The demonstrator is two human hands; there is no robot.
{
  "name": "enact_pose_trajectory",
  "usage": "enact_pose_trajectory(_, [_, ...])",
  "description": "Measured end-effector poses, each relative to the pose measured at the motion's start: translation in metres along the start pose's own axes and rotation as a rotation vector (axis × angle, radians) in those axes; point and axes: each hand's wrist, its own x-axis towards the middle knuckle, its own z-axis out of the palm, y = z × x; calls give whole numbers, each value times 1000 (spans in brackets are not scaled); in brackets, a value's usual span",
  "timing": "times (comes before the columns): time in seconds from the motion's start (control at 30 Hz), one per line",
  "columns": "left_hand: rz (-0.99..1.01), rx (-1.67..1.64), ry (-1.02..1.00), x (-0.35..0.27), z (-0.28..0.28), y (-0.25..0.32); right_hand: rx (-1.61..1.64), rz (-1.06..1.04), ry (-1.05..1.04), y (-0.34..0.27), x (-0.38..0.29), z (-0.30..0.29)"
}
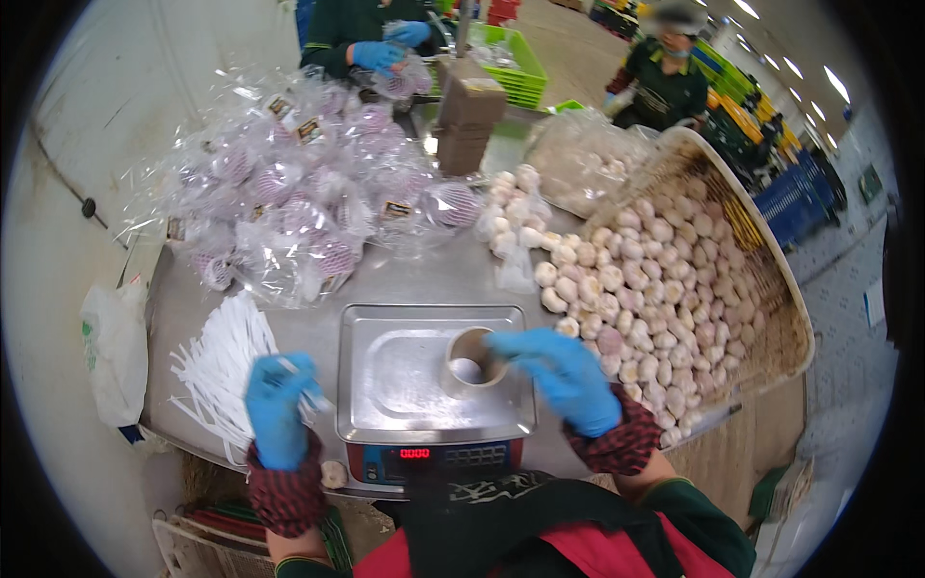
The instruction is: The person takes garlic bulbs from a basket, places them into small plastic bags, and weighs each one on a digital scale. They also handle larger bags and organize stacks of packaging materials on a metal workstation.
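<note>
My left hand (280, 412), in a blue glove, pinches a thin white strip (316, 399) beside a loose pile of white strips (224, 361). My right hand (560, 376), also blue-gloved and slightly blurred, has its fingers at the rim of a short, hollow beige tube (457, 376). The tube is over the right half of the steel tray (390, 412) of a digital scale (433, 460), whose red display is lit. Right of that hand, many garlic bulbs (650, 289) spill from a tipped, pale plastic basket (784, 289).
Clear bags of garlic in pink netting (289, 188) are heaped at the back left of the steel table (311, 325). Behind the scale lie a small bag of garlic (514, 209) and a brown-wrapped post (470, 115). Across the table a co-worker's gloved hands (383, 54) handle a bag.
</note>
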Motion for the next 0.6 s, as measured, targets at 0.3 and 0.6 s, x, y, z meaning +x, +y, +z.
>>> enact_pose_trajectory(0.3, [-213,-11,-252,-83,132,-24,130,65,-8,-11,-27,33])
enact_pose_trajectory(0.6, [-772,-500,-553,-98,153,-36,776,436,376,30,-61,38])
